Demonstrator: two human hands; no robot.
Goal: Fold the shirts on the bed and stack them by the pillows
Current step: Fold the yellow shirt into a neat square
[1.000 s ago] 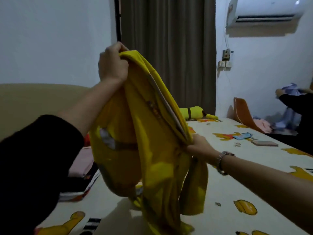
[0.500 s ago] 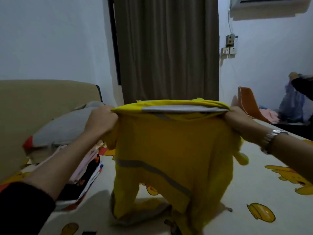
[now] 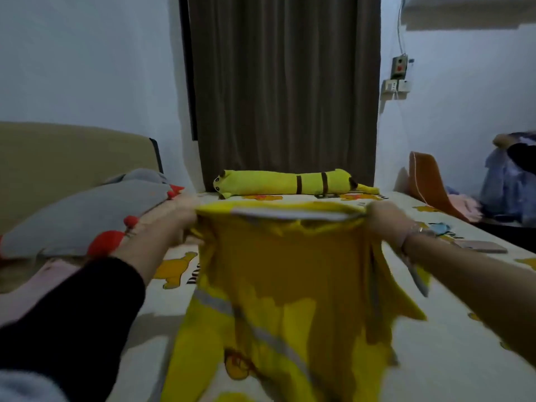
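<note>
There are two hands, the left hand and the right hand, and one yellow shirt. On the bed I count one long yellow plush toy, one grey pillow and one phone. One brown curtain hangs behind.

Left hand: at 10 o'clock of the frame's centre, fingers curled and pinching cloth, forearm bare, black sleeve pushed up toward the elbow. Right hand: at 2 o'clock, fingers likewise curled on cloth, wrist bearing a metal bracelet. Both arms were extended forward, level, spread well apart.
</note>
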